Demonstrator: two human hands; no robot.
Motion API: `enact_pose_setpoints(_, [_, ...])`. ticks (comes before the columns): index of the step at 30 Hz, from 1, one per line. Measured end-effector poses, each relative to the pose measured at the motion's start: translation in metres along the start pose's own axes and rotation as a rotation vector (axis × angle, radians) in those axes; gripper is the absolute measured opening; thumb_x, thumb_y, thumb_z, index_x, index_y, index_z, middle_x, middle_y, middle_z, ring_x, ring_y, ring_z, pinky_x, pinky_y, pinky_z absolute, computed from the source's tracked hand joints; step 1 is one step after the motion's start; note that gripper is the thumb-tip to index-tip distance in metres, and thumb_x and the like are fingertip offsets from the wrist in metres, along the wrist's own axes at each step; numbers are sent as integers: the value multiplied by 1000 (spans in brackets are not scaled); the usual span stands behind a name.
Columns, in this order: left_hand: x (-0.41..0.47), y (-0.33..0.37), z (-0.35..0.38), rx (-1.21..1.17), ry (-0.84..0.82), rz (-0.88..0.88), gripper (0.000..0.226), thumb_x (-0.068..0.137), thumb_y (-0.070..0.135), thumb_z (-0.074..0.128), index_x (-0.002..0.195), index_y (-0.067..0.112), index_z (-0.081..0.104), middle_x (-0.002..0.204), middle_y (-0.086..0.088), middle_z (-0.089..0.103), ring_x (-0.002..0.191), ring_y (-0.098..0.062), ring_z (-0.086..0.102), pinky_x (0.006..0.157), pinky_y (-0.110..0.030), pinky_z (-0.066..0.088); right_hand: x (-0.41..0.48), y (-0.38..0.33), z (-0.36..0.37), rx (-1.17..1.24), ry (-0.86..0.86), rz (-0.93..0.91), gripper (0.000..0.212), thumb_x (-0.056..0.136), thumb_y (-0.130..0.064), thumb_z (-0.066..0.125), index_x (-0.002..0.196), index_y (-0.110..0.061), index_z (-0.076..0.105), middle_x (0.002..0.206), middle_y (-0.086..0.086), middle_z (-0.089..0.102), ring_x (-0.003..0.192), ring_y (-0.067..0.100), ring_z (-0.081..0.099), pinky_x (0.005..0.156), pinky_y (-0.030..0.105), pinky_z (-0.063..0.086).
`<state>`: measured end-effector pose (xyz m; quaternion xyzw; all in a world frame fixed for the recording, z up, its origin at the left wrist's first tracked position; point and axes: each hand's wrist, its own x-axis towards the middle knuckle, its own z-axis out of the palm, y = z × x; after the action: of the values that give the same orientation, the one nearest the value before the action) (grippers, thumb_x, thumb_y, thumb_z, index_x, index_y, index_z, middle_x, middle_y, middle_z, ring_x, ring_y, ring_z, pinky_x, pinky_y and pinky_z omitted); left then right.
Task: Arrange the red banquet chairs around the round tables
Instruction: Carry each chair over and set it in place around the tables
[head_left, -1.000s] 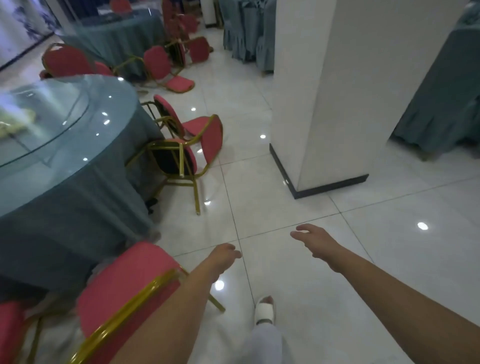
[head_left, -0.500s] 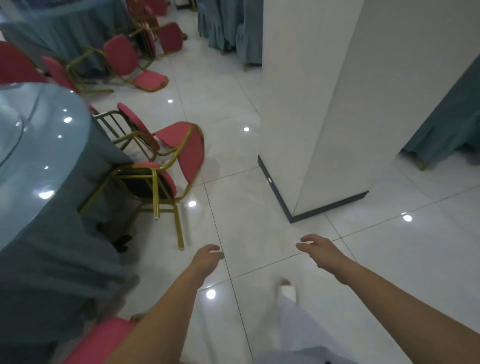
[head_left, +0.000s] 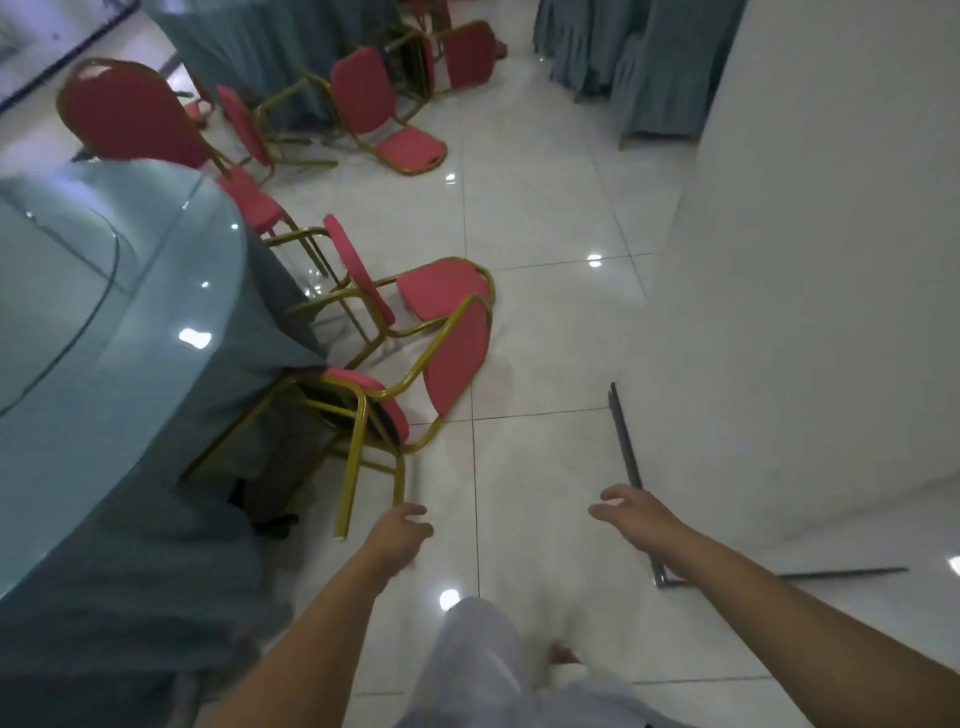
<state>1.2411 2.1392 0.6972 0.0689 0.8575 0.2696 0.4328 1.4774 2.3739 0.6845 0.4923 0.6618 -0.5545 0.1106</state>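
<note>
A red banquet chair with a gold frame (head_left: 457, 358) lies tipped against the round table (head_left: 119, 332), which has a glass top and a teal cloth. A second tipped chair (head_left: 436, 291) is tangled just behind it. My left hand (head_left: 397, 535) is stretched forward, empty and relaxed, just right of the near chair's lowest gold leg. My right hand (head_left: 631, 514) is also stretched out and empty, fingers loosely spread over the floor. An upright red chair (head_left: 124, 114) stands at the table's far side.
A white square pillar (head_left: 810, 270) with a dark base strip rises close on the right. More red chairs (head_left: 363, 98) lie tipped near another teal-draped table (head_left: 270, 47) at the back. Teal-covered furniture (head_left: 623, 57) stands at the top right. The floor is glossy white tile.
I have walked forward, so the tipped chairs and the pillar are closer. Both hands stay stretched out and empty; the left one now reaches almost to the near chair's leg.
</note>
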Motion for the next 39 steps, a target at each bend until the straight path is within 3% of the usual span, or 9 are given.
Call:
enact_pose_setpoints(3, [54,27,-21,-22,28,-44,42,93,16,58,135,15,54,141,-11,48,112,-23,50,86,-32,41,68,-60,-16,-80,-59,-40,42,84,-49,68,120,-30,56,126,1,56,106,14,56,85,28,42])
enact_pose_setpoints(8, [169,84,-68,-25,73,-56,47,94,15,59,139,6,50,143,-15,48,129,-32,47,108,-43,40,186,-163,-43,-161,-69,-63,62,80,-51,75,132,-27,52,137,7,49,109,18,55,86,28,42])
enact_pose_setpoints(14, [286,171,-118,43,-36,-39,31,91,6,57,117,-11,59,115,-26,61,104,-37,59,91,-38,51,280,-260,-79,-226,-44,21,71,81,-44,77,139,-19,46,143,11,45,110,22,52,86,28,42])
enact_pose_setpoints(17, [329,222,-138,73,-37,-44,20,91,9,58,105,-5,62,90,-13,59,86,-27,59,73,-29,49,324,-300,-95,-241,-22,-2,68,81,-43,77,138,-18,47,142,11,46,119,25,53,89,29,42])
enact_pose_setpoints(20, [370,268,-147,160,-95,-34,26,95,17,57,115,2,56,110,-18,62,100,-32,61,87,-38,51,366,-332,-110,-246,-52,12,68,81,-42,77,138,-19,47,142,12,46,121,25,52,91,31,43])
enact_pose_setpoints(23, [416,308,-154,161,-78,-35,45,94,23,60,135,9,49,126,-18,58,105,-28,58,89,-32,49,421,-365,-124,-276,-86,34,71,80,-43,77,140,-21,46,142,10,47,114,22,53,87,29,43])
enact_pose_setpoints(27, [477,351,-158,95,-69,-127,50,91,17,63,138,10,47,108,-10,57,90,-22,56,76,-27,47,507,-408,-142,-337,-189,29,74,79,-43,77,142,-23,44,142,8,47,108,17,50,84,28,42])
enact_pose_setpoints(33, [551,390,-142,69,-6,-281,45,88,23,67,128,7,55,119,-17,61,101,-28,61,90,-36,51,648,-455,-153,-513,-337,16,71,80,-40,77,140,-21,46,142,12,48,113,23,54,83,29,44])
enact_pose_setpoints(39, [640,419,-109,129,-80,-253,44,85,29,65,126,16,55,110,-9,65,88,-25,61,70,-29,49,748,-462,-149,-590,-358,111,66,82,-37,76,138,-19,47,140,13,50,118,28,54,85,29,42])
